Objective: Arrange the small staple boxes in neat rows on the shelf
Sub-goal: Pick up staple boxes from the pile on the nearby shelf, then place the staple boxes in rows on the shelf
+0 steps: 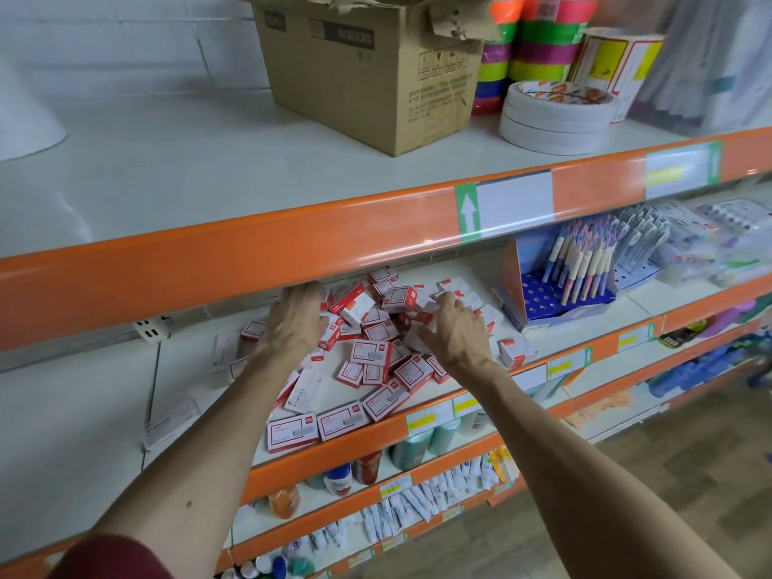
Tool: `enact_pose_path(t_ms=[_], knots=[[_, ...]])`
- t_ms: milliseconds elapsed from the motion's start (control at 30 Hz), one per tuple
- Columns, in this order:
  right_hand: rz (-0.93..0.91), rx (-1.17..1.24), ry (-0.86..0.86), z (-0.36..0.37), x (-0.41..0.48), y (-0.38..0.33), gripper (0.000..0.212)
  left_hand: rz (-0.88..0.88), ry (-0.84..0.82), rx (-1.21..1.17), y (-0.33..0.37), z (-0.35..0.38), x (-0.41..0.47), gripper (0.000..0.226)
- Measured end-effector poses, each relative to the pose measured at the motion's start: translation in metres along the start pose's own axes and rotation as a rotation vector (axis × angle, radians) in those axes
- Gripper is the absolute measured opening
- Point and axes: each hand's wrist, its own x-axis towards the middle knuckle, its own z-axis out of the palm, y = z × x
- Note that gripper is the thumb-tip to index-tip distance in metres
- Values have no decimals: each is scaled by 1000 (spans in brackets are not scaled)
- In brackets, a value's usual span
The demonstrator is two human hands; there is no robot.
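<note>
The left hand (298, 323) reaches deep into the shelf (188, 369) with its palm down on the heap. Its fingertips are lost under the orange lip (250, 261) of the shelf above, so I cannot tell whether it grips anything. The right hand (455, 328), just beside it to the right, has its thumb spread and its fingers bent down over the far boxes; whether they pinch one is also unclear. Under and between both hands lie the staple boxes (367, 353), red and white, jumbled at all angles. Three more sit side by side along the near edge. To the right stands a blue pen display (559, 286). On the shelf above are a cardboard carton (376, 68), white tape rolls (555, 119) and bright coloured tape (539, 35).
</note>
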Motion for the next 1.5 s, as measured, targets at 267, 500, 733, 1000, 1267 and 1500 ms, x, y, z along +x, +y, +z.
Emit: enact_pose_path(t_ms=[267,500,733,1000,1267,1500], knots=[[54,21,10,-10,3,20,41,-38,-215,-47,20,2,35,52],[67,52,17,-12,4,17,45,295,-276,258,53,22,38,65],[86,67,3,-16,-1,23,42,298,-240,228,62,16,36,64],[-4,118,-2,-20,-5,-12,47,241,-214,-92,45,-22,3,69],[-186,294,-145,9,-21,-77,47,-152,-47,-99,-55,-59,-78,70],[-352,299,-324,52,-65,-188,44,-497,39,-154,-162,-97,-186,61]])
